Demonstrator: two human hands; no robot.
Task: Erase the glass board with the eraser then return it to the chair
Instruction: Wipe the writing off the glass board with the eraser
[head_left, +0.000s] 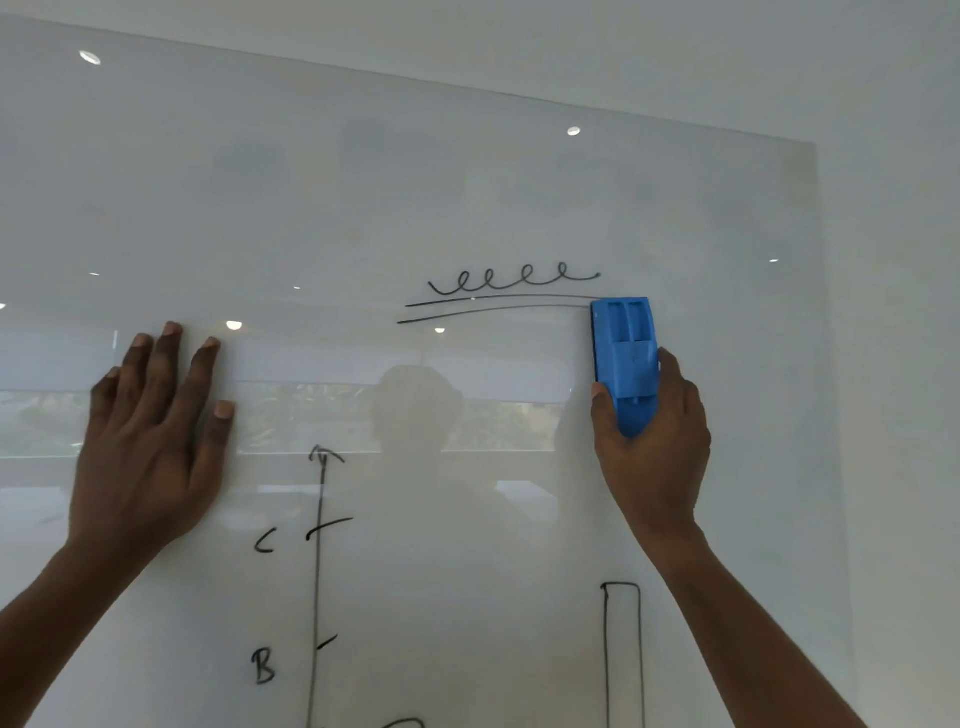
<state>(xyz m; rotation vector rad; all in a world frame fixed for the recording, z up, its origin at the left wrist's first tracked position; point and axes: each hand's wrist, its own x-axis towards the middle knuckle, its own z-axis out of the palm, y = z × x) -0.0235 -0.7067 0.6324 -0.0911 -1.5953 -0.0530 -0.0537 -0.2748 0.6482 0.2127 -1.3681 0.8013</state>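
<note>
**Desk:** As the right hand (654, 441) grips the lower half of the blue eraser (625, 358) and presses it upright to the glass board (363, 208), where does the wipe stand?

**Photographer:** At the start, by my reading. The eraser's top corner sits on the right end of the double underline (493, 306), just below the looped scribble (514, 280). The left hand (150, 431) lies open and flat on the glass, well apart to the left, holding nothing.

**Desk:** What makes this stroke a good one?

**Photographer:** Keep the pad flat and draw it leftward along both lines, then lift it a little to catch the scribble above. The flat hand likely steadies the body; it should stay clear of the ink. Below, the arrowed vertical axis (318, 582) with its letters C (264, 543) and B (263, 666), and a tall drawn bar (622, 654), are untouched.

**Desk:** What can't readers see?

**Photographer:** The chair is nowhere in view. The axis, the bar and a curved stroke (405, 722) run off the bottom edge. The pad itself faces the glass, hidden. Reflections of ceiling lights and a window blur the middle of the board.
</note>
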